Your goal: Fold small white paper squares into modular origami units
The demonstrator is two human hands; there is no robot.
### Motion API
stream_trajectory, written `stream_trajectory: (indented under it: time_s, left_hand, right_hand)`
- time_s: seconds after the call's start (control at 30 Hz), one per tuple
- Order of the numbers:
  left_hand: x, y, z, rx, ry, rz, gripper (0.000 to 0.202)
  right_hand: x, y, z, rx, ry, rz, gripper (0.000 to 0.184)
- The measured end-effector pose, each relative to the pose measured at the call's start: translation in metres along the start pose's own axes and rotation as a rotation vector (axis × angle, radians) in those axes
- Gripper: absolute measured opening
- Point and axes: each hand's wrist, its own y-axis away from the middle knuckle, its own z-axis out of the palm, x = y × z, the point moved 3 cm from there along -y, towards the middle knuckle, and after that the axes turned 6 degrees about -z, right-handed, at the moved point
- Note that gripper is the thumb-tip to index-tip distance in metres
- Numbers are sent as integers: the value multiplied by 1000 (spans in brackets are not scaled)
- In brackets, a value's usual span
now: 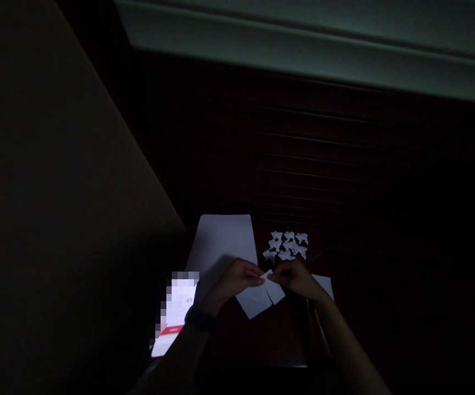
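Paper (254,302) extends toward the person from the fingers, a gap splitting its near edge, while left hand (237,280) and right hand (298,280), equally close, pinch its far part.

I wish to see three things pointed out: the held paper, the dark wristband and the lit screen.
Held paper (254,302): head view, on its wide lower-left part.
Dark wristband (200,319): head view, middle of the band.
Lit screen (177,302): head view, on its white part.
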Motion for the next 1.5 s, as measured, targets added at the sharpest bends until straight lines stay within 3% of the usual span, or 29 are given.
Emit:
stream_trajectory:
  time_s: [0.37,0.63,0.9,1.17,1.33,1.5]
  left_hand:
    - [8,3,-5,141,108,22,25]
    - [9,-7,1,222,-13,100,26]
    - [5,-7,-1,285,-24,33,19]
    - [8,-7,10,180,-24,171,27]
    - [6,-8,9,295,-160,193,31]
    - [5,-8,-3,430,-225,221,32]
  right_hand:
    - [13,-3,4,78,-82,75,33]
    - [24,-7,5,129,-90,140,34]
    - [21,-7,6,134,-70,138,36]
    - [-1,-3,9,54,5,103,29]
    - [-20,0,9,36,67,113,26]
    - [-14,0,8,15,-27,134,31]
